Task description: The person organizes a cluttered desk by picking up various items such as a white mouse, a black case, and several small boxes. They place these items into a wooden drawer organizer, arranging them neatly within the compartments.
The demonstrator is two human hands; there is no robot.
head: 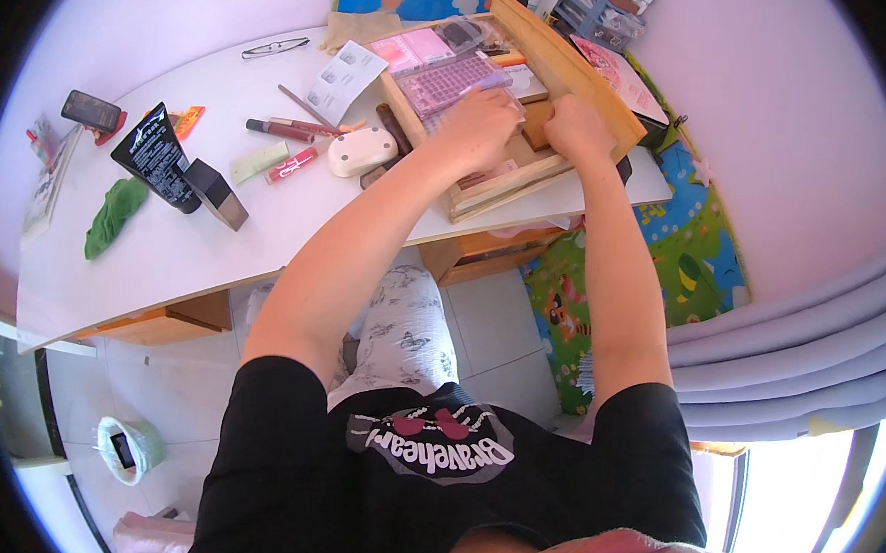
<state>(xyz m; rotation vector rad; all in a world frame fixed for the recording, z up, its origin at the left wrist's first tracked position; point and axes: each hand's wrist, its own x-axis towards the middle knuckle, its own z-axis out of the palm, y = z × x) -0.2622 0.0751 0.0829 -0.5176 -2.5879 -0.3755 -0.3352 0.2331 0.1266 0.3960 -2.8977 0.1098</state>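
A wooden drawer [626,120] rests on the white desk, filled with flat boxes and cases. My left hand [477,132] reaches into it over a purple clear-lidded case [448,85]; its fingertips are hidden, so a hold cannot be made out. My right hand [576,128], fingers curled, is at the drawer's front right part, beside a small brown box [535,125]. Pink square palettes [412,50] and a white box [524,83] lie farther back in the drawer. Left of the drawer sits a white oval case [362,151] with grey dots.
Cosmetic pencils [281,129], a lip gloss tube [291,166], a black squeeze tube [155,160], a dark square bottle [215,194], a green cloth [114,217], glasses [275,48] and a phone [90,109] lie or stand on the desk [209,262]. A blue organizer [598,13] stands behind the drawer.
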